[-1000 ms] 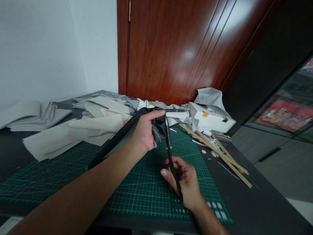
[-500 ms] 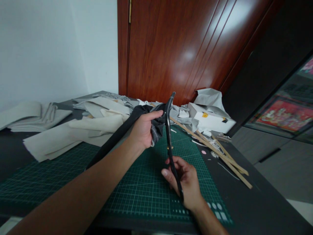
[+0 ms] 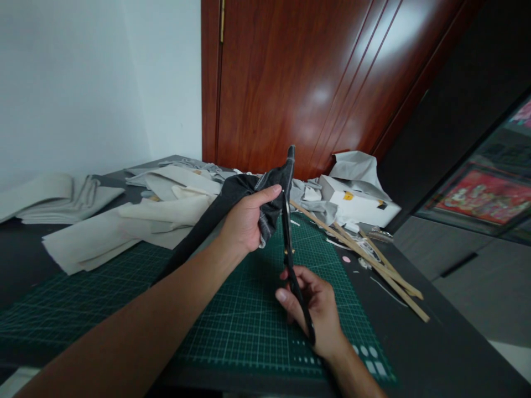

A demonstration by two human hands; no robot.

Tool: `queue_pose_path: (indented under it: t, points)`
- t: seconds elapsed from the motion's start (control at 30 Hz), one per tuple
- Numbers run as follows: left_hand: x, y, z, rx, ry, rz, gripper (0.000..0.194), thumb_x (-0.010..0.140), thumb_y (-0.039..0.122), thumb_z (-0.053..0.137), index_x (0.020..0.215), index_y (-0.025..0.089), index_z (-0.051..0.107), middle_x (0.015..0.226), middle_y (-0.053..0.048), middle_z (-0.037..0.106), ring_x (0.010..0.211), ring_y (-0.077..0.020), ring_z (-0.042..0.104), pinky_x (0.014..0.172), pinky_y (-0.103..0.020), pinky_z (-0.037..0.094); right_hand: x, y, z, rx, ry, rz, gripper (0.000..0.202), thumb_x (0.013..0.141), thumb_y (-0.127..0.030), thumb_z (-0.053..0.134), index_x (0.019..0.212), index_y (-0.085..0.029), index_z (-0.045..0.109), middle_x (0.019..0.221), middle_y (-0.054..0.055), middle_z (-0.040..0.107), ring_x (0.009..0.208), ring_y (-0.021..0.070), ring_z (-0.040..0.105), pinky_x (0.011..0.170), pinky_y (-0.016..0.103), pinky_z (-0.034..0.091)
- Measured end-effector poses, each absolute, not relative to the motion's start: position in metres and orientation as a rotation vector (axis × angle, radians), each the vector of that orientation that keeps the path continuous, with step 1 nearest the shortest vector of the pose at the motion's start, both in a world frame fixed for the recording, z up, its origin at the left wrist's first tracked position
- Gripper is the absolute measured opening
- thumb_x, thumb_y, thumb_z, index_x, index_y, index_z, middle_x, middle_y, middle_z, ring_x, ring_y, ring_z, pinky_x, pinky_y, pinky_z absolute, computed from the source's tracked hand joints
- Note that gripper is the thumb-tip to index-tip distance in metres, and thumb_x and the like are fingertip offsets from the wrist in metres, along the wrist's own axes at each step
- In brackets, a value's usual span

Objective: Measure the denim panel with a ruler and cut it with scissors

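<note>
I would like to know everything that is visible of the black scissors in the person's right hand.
The long black metal-looking scissors have slim blades, a small brass-coloured pivot piece and dark handles. They are seen nearly edge-on, so I cannot tell how far the blades are open. They slant above the green gridded cutting mat, blades pointing away from the person. The right hand has its fingers at the handles. The blade end is at the dark cloth held by the left hand; the tips are not clearly visible.
</note>
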State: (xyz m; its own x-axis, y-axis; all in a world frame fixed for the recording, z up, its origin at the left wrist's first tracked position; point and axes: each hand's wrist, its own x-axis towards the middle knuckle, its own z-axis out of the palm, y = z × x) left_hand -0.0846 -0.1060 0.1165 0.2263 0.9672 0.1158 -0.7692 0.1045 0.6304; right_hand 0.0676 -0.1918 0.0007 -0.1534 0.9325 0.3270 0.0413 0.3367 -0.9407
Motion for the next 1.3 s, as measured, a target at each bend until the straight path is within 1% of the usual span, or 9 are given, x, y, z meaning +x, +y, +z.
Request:
queue_pose_path:
  t: [0.1, 0.17, 0.33, 0.43, 0.63, 0.73, 0.93, 1.13, 1.3]
  points:
    - [-0.081, -0.107, 0.114, 0.636, 0.36, 1.365, 0.006, 0.083, 0.015, 0.075, 0.078, 0.011, 0.075, 0.071, -0.005, 0.078, 0.051, -0.0141, 0.066, 0.064, -0.03, 0.058, 0.066, -0.192, 0.003, -0.878, -1.484, 1.105, 0.036, 0.083, -0.045, 0.088, 0.099, -0.019, 0.068, 0.06, -0.008, 0.052, 0.045, 0.0078, 0.046, 0.042, 0.019, 0.037]
    - [-0.078, -0.108, 0.113, 0.635, 0.352, 1.387, 0.007, 0.084, 0.017, 0.076, 0.08, 0.012, 0.075, 0.073, -0.005, 0.078, 0.053, -0.0148, 0.068, 0.07, -0.031, 0.06, 0.065, -0.193, 0.003, -0.841, -1.469, 1.149, 0.04, 0.083, -0.049, 0.087, 0.101, -0.019, 0.067, 0.061, -0.008, 0.054, 0.044, 0.0081, 0.047, 0.042, 0.019, 0.039]
    - [-0.072, -0.113, 0.109, 0.69, 0.343, 1.346, 0.012, 0.081, 0.023, 0.08, 0.084, 0.012, 0.077, 0.079, -0.007, 0.08, 0.073, -0.0218, 0.077, 0.082, -0.036, 0.062, 0.065, -0.196, 0.005, -0.784, -1.47, 1.164, 0.044, 0.085, -0.054, 0.084, 0.104, -0.018, 0.068, 0.063, -0.006, 0.055, 0.048, 0.0092, 0.049, 0.044, 0.02, 0.044]
    - [-0.07, -0.116, 0.107, 0.761, 0.379, 1.271, 0.014, 0.081, 0.026, 0.079, 0.083, 0.011, 0.079, 0.08, -0.009, 0.081, 0.076, -0.0233, 0.078, 0.08, -0.035, 0.061, 0.068, -0.196, 0.005, -0.78, -1.451, 1.16, 0.043, 0.085, -0.053, 0.084, 0.105, -0.019, 0.07, 0.065, -0.006, 0.055, 0.049, 0.0084, 0.049, 0.046, 0.019, 0.044]
    - [-0.069, -0.117, 0.105, 0.788, 0.425, 1.235, 0.015, 0.082, 0.027, 0.077, 0.074, 0.014, 0.078, 0.073, -0.006, 0.079, 0.06, -0.0167, 0.07, 0.062, -0.028, 0.055, 0.071, -0.194, 0.0, -0.727, -1.393, 1.141, 0.037, 0.088, -0.051, 0.082, 0.108, -0.022, 0.072, 0.064, -0.007, 0.056, 0.048, 0.0078, 0.05, 0.046, 0.018, 0.041]
    - [-0.068, -0.117, 0.105, 0.795, 0.437, 1.201, 0.02, 0.086, 0.026, 0.073, 0.072, 0.013, 0.077, 0.072, -0.007, 0.079, 0.058, -0.0155, 0.068, 0.06, -0.027, 0.053, 0.071, -0.193, -0.003, -0.695, -1.364, 1.154, 0.037, 0.089, -0.051, 0.082, 0.11, -0.022, 0.073, 0.065, -0.006, 0.056, 0.048, 0.0078, 0.05, 0.046, 0.019, 0.04]
    - [-0.066, -0.116, 0.104, 0.789, 0.416, 1.257, 0.022, 0.092, 0.023, 0.067, 0.077, 0.012, 0.079, 0.075, -0.006, 0.08, 0.058, -0.0136, 0.068, 0.067, -0.027, 0.054, 0.071, -0.193, -0.008, -0.665, -1.353, 1.166, 0.038, 0.09, -0.05, 0.081, 0.113, -0.022, 0.073, 0.067, -0.006, 0.056, 0.049, 0.0083, 0.05, 0.046, 0.02, 0.04]
    - [-0.069, -0.116, 0.106, 0.734, 0.448, 1.237, 0.025, 0.093, 0.024, 0.064, 0.079, 0.011, 0.079, 0.07, -0.007, 0.078, 0.054, -0.0159, 0.069, 0.07, -0.032, 0.059, 0.071, -0.195, -0.002, -0.7, -1.389, 1.146, 0.037, 0.089, -0.049, 0.082, 0.111, -0.022, 0.072, 0.066, -0.006, 0.056, 0.049, 0.0081, 0.049, 0.047, 0.019, 0.041]
    - [-0.07, -0.114, 0.108, 0.698, 0.396, 1.324, 0.013, 0.086, 0.02, 0.07, 0.085, 0.013, 0.08, 0.076, -0.007, 0.08, 0.073, -0.022, 0.078, 0.077, -0.035, 0.062, 0.069, -0.197, 0.004, -0.763, -1.426, 1.117, 0.039, 0.086, -0.051, 0.085, 0.108, -0.021, 0.071, 0.064, -0.006, 0.056, 0.049, 0.009, 0.049, 0.047, 0.02, 0.039]
